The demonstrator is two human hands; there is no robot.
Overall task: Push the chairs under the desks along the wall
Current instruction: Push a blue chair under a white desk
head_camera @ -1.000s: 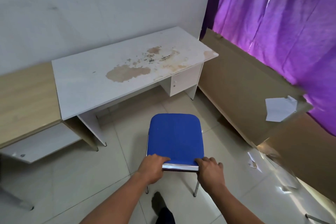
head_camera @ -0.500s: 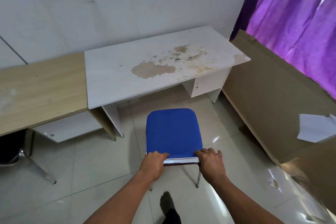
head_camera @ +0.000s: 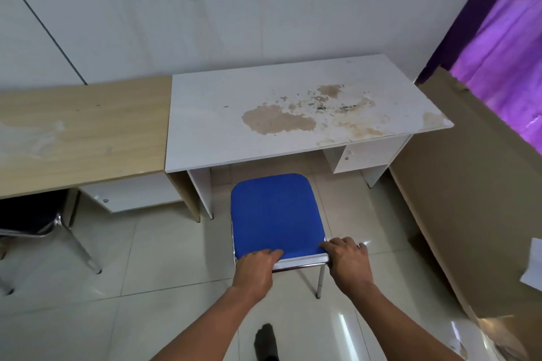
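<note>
A blue padded chair (head_camera: 275, 214) with a chrome frame stands on the tiled floor, just in front of the stained white desk (head_camera: 223, 132). Its far edge sits near the desk's front edge. My left hand (head_camera: 255, 269) grips the near left edge of the blue surface. On the near right corner my right hand (head_camera: 347, 262) holds the same edge. A wooden desk (head_camera: 82, 132) adjoins the white one on the left. Partly under it sits a dark chair (head_camera: 35, 220) with chrome legs.
Large brown cardboard sheets (head_camera: 469, 199) lean along the right, under a purple curtain (head_camera: 504, 47). White paper (head_camera: 532, 269) lies at the right edge. A grey wall runs behind both desks. My dark foot (head_camera: 265, 341) shows at the bottom.
The blue chair has moved forward toward the white desk with both hands on it. The view has swung left, bringing the wooden desk and the dark chair into sight.
</note>
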